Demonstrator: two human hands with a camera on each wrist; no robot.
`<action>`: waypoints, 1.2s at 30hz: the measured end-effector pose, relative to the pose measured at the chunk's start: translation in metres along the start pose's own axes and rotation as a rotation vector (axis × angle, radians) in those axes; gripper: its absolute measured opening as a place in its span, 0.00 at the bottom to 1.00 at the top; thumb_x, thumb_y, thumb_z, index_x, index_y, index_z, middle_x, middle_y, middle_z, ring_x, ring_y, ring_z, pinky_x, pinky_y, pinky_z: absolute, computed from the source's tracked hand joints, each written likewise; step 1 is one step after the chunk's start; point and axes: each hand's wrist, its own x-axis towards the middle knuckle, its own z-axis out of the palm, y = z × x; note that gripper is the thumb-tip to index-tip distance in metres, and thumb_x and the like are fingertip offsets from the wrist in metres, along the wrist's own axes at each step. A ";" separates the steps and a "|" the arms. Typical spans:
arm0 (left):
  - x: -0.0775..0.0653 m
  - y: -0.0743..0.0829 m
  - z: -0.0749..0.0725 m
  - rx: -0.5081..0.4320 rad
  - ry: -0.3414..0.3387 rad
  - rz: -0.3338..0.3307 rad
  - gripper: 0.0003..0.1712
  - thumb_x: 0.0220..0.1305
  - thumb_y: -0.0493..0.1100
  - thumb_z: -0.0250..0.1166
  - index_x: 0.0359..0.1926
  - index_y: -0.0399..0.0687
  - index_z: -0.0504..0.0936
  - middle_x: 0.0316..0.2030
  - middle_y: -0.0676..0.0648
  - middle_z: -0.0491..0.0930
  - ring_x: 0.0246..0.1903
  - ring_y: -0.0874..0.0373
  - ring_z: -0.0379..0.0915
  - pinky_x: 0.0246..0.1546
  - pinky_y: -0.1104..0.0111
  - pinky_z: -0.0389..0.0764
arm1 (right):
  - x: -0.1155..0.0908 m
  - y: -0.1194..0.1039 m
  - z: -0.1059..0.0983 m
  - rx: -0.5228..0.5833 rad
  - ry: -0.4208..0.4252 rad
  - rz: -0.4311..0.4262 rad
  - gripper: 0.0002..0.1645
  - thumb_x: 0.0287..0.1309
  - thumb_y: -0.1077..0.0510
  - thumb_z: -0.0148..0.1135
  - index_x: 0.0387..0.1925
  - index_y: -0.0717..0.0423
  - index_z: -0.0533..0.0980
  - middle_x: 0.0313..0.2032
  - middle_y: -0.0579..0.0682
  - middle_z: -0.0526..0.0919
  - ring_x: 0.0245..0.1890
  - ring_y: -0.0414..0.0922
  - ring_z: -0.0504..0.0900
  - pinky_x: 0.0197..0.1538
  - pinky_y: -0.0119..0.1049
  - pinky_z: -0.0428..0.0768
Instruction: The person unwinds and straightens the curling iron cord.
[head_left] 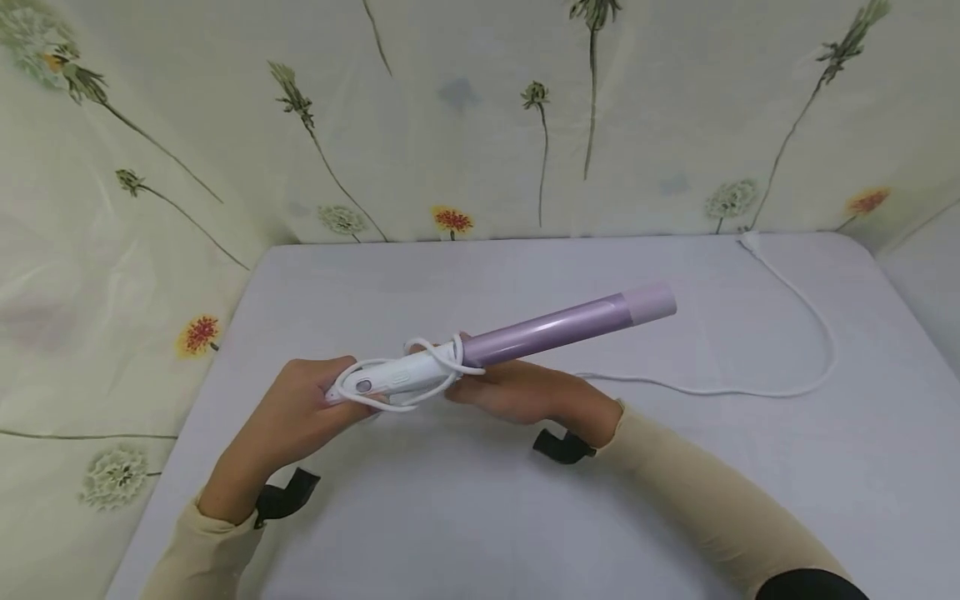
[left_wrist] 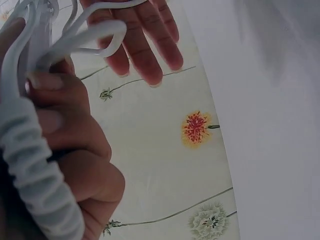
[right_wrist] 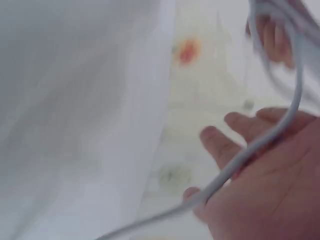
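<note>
Ribbed cord sleeve (left_wrist: 37,165) looms closest, at the handle end of the curling iron (head_left: 517,340); the left hand (head_left: 303,408) wraps its fingers round that handle; the right hand (head_left: 517,390) sits under the iron's mid-length, fingers loosely extended, white cord (right_wrist: 255,146) crossing its palm; cord loops circle the handle; the lilac barrel points rightward over the tabletop (head_left: 465,517).

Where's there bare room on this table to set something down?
The table is bare from the curling iron to the back edge; in front, between left sleeve and right sleeve; and at right, between the cord and right sleeve. The middle is crowded: left hand gripping the iron, right hand beside its wound cord.
</note>
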 end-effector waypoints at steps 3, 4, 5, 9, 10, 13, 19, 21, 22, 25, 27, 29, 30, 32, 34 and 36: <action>0.001 0.001 0.000 -0.017 -0.007 -0.011 0.08 0.56 0.53 0.71 0.35 0.62 0.82 0.25 0.64 0.77 0.22 0.64 0.70 0.21 0.68 0.71 | 0.008 -0.013 0.012 -0.105 -0.010 0.013 0.32 0.64 0.28 0.42 0.68 0.25 0.59 0.62 0.32 0.68 0.57 0.34 0.70 0.57 0.43 0.72; 0.001 0.002 0.001 -0.022 -0.011 -0.016 0.08 0.56 0.54 0.71 0.35 0.62 0.82 0.25 0.64 0.77 0.22 0.64 0.69 0.21 0.68 0.71 | 0.011 -0.013 0.016 -0.135 -0.012 -0.007 0.30 0.65 0.28 0.43 0.66 0.27 0.62 0.56 0.34 0.74 0.51 0.33 0.74 0.52 0.39 0.75; 0.001 0.002 0.001 -0.030 -0.014 -0.021 0.08 0.56 0.54 0.71 0.34 0.62 0.81 0.25 0.63 0.77 0.22 0.64 0.69 0.20 0.68 0.70 | 0.014 -0.013 0.019 -0.150 -0.010 -0.035 0.29 0.66 0.30 0.44 0.65 0.30 0.64 0.52 0.34 0.76 0.49 0.32 0.75 0.51 0.37 0.75; 0.000 0.003 0.000 -0.013 -0.006 -0.014 0.10 0.56 0.56 0.71 0.33 0.61 0.82 0.25 0.64 0.77 0.21 0.64 0.69 0.19 0.69 0.69 | 0.018 -0.002 0.021 -0.155 -0.100 -0.014 0.21 0.68 0.34 0.44 0.50 0.37 0.76 0.36 0.35 0.81 0.36 0.33 0.76 0.41 0.34 0.75; -0.001 0.003 0.000 -0.007 0.001 -0.011 0.10 0.56 0.56 0.71 0.33 0.60 0.82 0.25 0.64 0.77 0.21 0.64 0.69 0.19 0.69 0.69 | 0.018 0.001 0.019 -0.161 -0.130 0.029 0.21 0.68 0.34 0.46 0.48 0.36 0.78 0.36 0.34 0.81 0.35 0.33 0.75 0.40 0.34 0.75; -0.002 0.001 -0.001 0.022 0.023 -0.011 0.10 0.56 0.55 0.71 0.34 0.59 0.82 0.26 0.64 0.78 0.21 0.64 0.69 0.19 0.69 0.69 | 0.014 0.009 0.009 -0.210 -0.204 0.108 0.19 0.66 0.35 0.50 0.39 0.37 0.83 0.27 0.34 0.79 0.27 0.34 0.71 0.32 0.34 0.70; -0.005 -0.006 -0.009 0.022 0.130 -0.065 0.09 0.57 0.52 0.71 0.33 0.56 0.82 0.21 0.60 0.75 0.18 0.61 0.65 0.16 0.69 0.66 | -0.004 0.012 -0.004 -0.237 -0.254 0.004 0.11 0.67 0.48 0.57 0.35 0.44 0.84 0.12 0.35 0.69 0.15 0.33 0.67 0.26 0.30 0.67; -0.006 -0.008 -0.014 -0.004 0.189 -0.094 0.08 0.58 0.50 0.70 0.32 0.53 0.81 0.19 0.57 0.74 0.18 0.59 0.64 0.15 0.68 0.64 | -0.012 0.013 -0.003 -0.274 -0.275 0.050 0.09 0.66 0.51 0.57 0.38 0.45 0.83 0.11 0.35 0.71 0.15 0.33 0.69 0.28 0.30 0.69; -0.005 -0.008 -0.017 -0.018 0.215 -0.107 0.08 0.59 0.49 0.70 0.31 0.52 0.81 0.19 0.55 0.73 0.18 0.58 0.63 0.15 0.68 0.64 | -0.014 0.014 -0.003 -0.292 -0.280 0.093 0.09 0.66 0.52 0.58 0.40 0.45 0.83 0.11 0.36 0.73 0.14 0.34 0.71 0.28 0.31 0.71; -0.006 -0.008 -0.023 -0.074 0.241 -0.148 0.07 0.60 0.48 0.69 0.32 0.52 0.82 0.19 0.53 0.72 0.18 0.57 0.63 0.14 0.67 0.63 | -0.015 0.020 -0.007 -0.329 -0.252 0.261 0.10 0.66 0.53 0.58 0.46 0.44 0.82 0.13 0.40 0.77 0.13 0.37 0.75 0.28 0.34 0.74; -0.007 -0.008 -0.024 -0.110 0.217 -0.149 0.05 0.60 0.47 0.69 0.31 0.54 0.82 0.18 0.53 0.72 0.18 0.57 0.63 0.14 0.67 0.63 | -0.009 0.030 -0.015 -0.325 -0.189 0.349 0.09 0.67 0.54 0.56 0.43 0.46 0.81 0.16 0.43 0.79 0.12 0.40 0.77 0.26 0.37 0.76; -0.009 -0.007 -0.023 -0.134 0.164 -0.115 0.03 0.60 0.46 0.69 0.32 0.55 0.83 0.18 0.54 0.72 0.18 0.58 0.63 0.14 0.67 0.64 | -0.004 0.044 -0.028 -0.272 -0.094 0.392 0.08 0.68 0.55 0.55 0.40 0.50 0.79 0.19 0.47 0.80 0.12 0.44 0.79 0.25 0.39 0.77; -0.010 -0.007 -0.021 -0.144 0.134 -0.090 0.02 0.60 0.45 0.69 0.32 0.56 0.83 0.19 0.55 0.73 0.17 0.58 0.63 0.14 0.67 0.64 | -0.002 0.051 -0.035 -0.243 -0.041 0.403 0.09 0.69 0.54 0.53 0.38 0.51 0.78 0.20 0.47 0.81 0.12 0.44 0.79 0.24 0.39 0.76; -0.012 -0.007 -0.018 -0.145 0.075 -0.046 0.03 0.59 0.45 0.70 0.32 0.59 0.82 0.20 0.57 0.74 0.18 0.59 0.64 0.15 0.68 0.65 | 0.000 0.064 -0.050 -0.146 0.071 0.382 0.10 0.69 0.54 0.52 0.37 0.54 0.77 0.22 0.50 0.82 0.13 0.46 0.79 0.22 0.39 0.76; -0.013 -0.007 -0.014 -0.148 0.018 -0.012 0.04 0.59 0.45 0.70 0.33 0.61 0.82 0.23 0.59 0.77 0.19 0.61 0.66 0.16 0.68 0.67 | -0.002 0.069 -0.064 -0.081 0.189 0.328 0.12 0.69 0.51 0.52 0.37 0.53 0.78 0.24 0.50 0.82 0.15 0.45 0.79 0.22 0.37 0.75; -0.015 -0.008 -0.012 -0.138 -0.026 0.007 0.05 0.58 0.47 0.71 0.33 0.64 0.82 0.25 0.61 0.79 0.20 0.62 0.68 0.17 0.69 0.68 | -0.006 0.064 -0.076 -0.005 0.280 0.281 0.15 0.69 0.46 0.53 0.38 0.49 0.80 0.25 0.50 0.82 0.15 0.46 0.77 0.19 0.37 0.72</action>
